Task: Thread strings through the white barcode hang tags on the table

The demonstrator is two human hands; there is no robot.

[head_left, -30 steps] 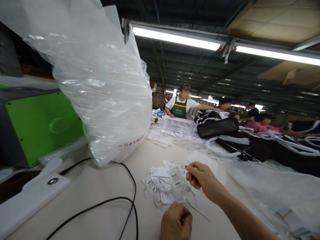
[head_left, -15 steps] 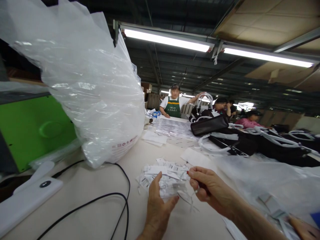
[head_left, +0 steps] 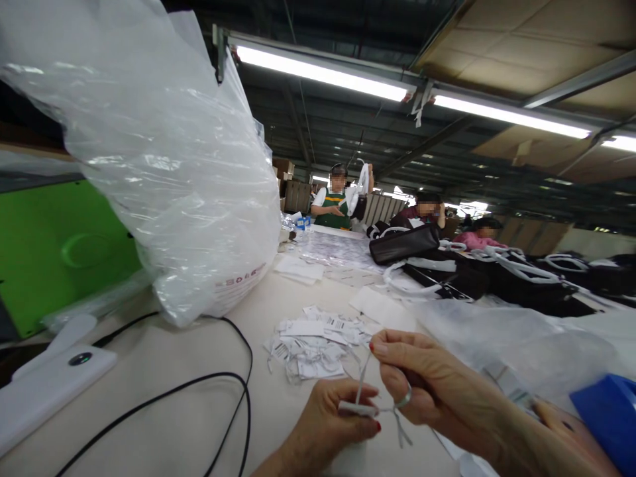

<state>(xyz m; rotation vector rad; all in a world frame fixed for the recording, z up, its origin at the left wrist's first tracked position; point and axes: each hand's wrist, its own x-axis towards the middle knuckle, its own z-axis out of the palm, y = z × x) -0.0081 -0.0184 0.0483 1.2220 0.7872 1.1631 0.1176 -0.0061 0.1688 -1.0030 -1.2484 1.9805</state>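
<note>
A small white paper tag (head_left: 356, 409) is pinched between the thumb and fingers of my left hand (head_left: 325, 421), low in the middle of the head view. From it a thin pale string (head_left: 363, 379) rises to my right hand (head_left: 427, 374), whose thumb and forefinger are closed on its upper end. Loose string ends (head_left: 401, 429) dangle below the right hand, which wears a ring. Just beyond both hands lies a loose pile of white printed tags (head_left: 311, 341), some with barcodes and strings, on the pale table (head_left: 169, 411).
A big clear plastic bag (head_left: 183, 172) towers at the left beside a green panel (head_left: 69, 245). Black cable (head_left: 248, 358) loops over the table. At right are plastic sheeting (head_left: 501, 331), a blue object (head_left: 603, 417) and dark handbags (head_left: 405, 244). Co-workers (head_left: 330, 205) are behind.
My left hand, open over the pile before, has moved nearer and closed on a tag. String is now stretched between my hands. The co-worker opposite has lifted a bag.
</note>
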